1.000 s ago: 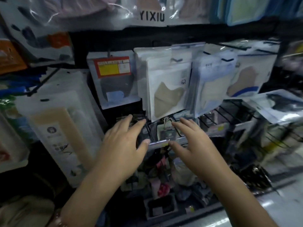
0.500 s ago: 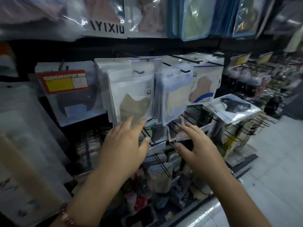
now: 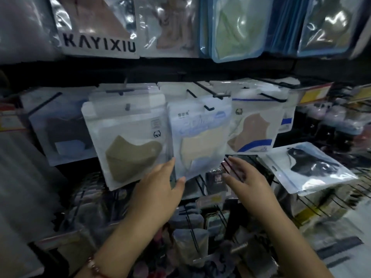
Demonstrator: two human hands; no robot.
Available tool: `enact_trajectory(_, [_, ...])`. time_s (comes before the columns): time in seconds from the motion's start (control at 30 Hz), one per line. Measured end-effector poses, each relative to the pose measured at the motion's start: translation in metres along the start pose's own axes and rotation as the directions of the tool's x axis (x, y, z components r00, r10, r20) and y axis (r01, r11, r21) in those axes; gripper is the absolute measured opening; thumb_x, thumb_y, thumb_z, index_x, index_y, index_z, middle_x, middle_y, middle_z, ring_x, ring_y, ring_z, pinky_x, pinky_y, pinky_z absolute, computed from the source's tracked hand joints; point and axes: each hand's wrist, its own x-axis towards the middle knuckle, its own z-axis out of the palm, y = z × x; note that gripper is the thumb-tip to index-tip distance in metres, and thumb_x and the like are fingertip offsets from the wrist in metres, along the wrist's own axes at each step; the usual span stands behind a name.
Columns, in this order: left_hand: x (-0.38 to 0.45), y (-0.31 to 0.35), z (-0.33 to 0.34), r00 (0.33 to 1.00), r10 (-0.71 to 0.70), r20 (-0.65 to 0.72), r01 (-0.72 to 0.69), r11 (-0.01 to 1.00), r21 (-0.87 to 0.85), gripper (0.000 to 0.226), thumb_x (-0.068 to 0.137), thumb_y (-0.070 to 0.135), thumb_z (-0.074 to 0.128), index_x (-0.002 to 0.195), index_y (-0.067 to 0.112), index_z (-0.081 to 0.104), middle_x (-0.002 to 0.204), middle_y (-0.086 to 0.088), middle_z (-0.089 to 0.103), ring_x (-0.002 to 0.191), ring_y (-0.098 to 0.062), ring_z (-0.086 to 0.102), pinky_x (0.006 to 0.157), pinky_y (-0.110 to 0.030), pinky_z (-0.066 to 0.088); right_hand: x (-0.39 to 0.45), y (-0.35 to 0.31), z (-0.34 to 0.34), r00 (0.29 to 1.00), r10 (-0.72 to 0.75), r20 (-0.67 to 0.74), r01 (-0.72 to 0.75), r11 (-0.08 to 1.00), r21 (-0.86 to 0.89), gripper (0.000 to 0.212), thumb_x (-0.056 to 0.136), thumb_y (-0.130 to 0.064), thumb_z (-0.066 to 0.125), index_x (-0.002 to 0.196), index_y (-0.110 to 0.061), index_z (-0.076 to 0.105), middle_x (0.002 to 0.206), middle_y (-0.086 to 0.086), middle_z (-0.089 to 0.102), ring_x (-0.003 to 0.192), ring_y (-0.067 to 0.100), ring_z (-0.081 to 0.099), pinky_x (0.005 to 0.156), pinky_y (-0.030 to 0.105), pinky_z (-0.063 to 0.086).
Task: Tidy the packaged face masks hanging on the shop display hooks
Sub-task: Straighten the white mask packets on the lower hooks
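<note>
White packets of face masks hang on black display hooks in a row. The olive mask packet (image 3: pixel 128 143) hangs left of the cream mask packet (image 3: pixel 200 141), and a tan mask packet (image 3: pixel 255 127) hangs further right. My left hand (image 3: pixel 158 189) reaches up with straight fingers, its fingertips at the gap between the olive and cream packets, thumb at the cream packet's bottom edge. My right hand (image 3: pixel 249 177) is spread flat just below and right of the cream packet, holding nothing.
A black mask packet (image 3: pixel 313 169) lies tilted flat on hooks at the right. A dark mask packet (image 3: pixel 60 133) hangs at the left. Larger packets, one marked KAYIXIU (image 3: pixel 98 27), hang on the row above. Bare hooks (image 3: pixel 200 95) jut forward; crowded small goods fill the racks below.
Both hands have risen from the lower rack to the bottom edges of the hanging packets. The view has swung right and closer to the mask row.
</note>
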Motion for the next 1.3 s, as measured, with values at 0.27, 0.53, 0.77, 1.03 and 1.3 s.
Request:
enact_trajectory(0.27, [0.009,0.006,0.029,0.976,-0.205,-0.075,0.178,0.947,-0.268,0.057,0.094,0.052,0.056,0.148,0.046,0.037,0.131,0.018,0.058,0.110,-0.004,0.059,0.091,-0.035,0.053,0.074,0.032,0.001,0.998,0.035,0.043,-0.044,0.972,0.233,0.064,0.094,-0.031,0.063,0.151,-0.027,0.033,0.148,-0.005,0.044,0.125,0.009,0.047,0.098,0.030,0.041])
enact_trajectory(0.53, [0.014,0.019,0.039,0.955,-0.275,-0.114,0.171,0.819,-0.548,0.025,0.097,0.034,0.061,0.077,0.019,0.062,0.065,0.012,0.061,0.061,-0.008,0.056,0.059,-0.021,0.040,0.088,0.048,0.002,0.999,0.028,0.017,-0.033,0.935,0.354,0.021,0.093,-0.027,0.063,0.111,-0.017,0.065,0.107,0.004,0.070,0.098,0.016,0.066,0.083,0.036,0.055])
enact_trajectory(0.77, [0.007,0.021,0.047,0.965,-0.224,-0.137,0.109,0.817,-0.566,0.050,0.087,0.056,0.060,0.096,0.007,0.068,0.097,-0.016,0.069,0.090,-0.030,0.068,0.083,-0.054,0.054,0.076,0.054,0.000,0.999,0.004,0.033,-0.017,0.901,0.433,0.015,0.095,-0.021,0.061,0.091,-0.007,0.063,0.091,0.016,0.067,0.090,0.029,0.066,0.080,0.045,0.052])
enact_trajectory(1.03, [0.009,0.021,0.051,0.951,-0.234,-0.204,0.064,0.791,-0.608,0.013,0.097,0.028,0.062,0.097,0.019,0.072,0.103,0.002,0.072,0.094,-0.011,0.069,0.084,-0.040,0.057,0.072,0.047,0.001,0.997,-0.030,0.071,-0.007,0.885,0.466,0.012,0.095,-0.017,0.060,0.088,-0.008,0.061,0.085,0.007,0.068,0.082,0.015,0.066,0.071,0.028,0.050])
enact_trajectory(1.3, [0.008,0.029,0.051,0.927,-0.324,-0.189,0.094,0.688,-0.719,0.007,0.094,0.025,0.066,0.096,0.018,0.069,0.091,0.000,0.074,0.089,-0.018,0.070,0.086,-0.045,0.056,0.070,0.046,0.004,0.993,-0.036,0.111,-0.018,0.893,0.449,0.007,0.093,-0.018,0.063,0.090,-0.012,0.064,0.090,0.005,0.072,0.088,0.018,0.069,0.077,0.033,0.053])
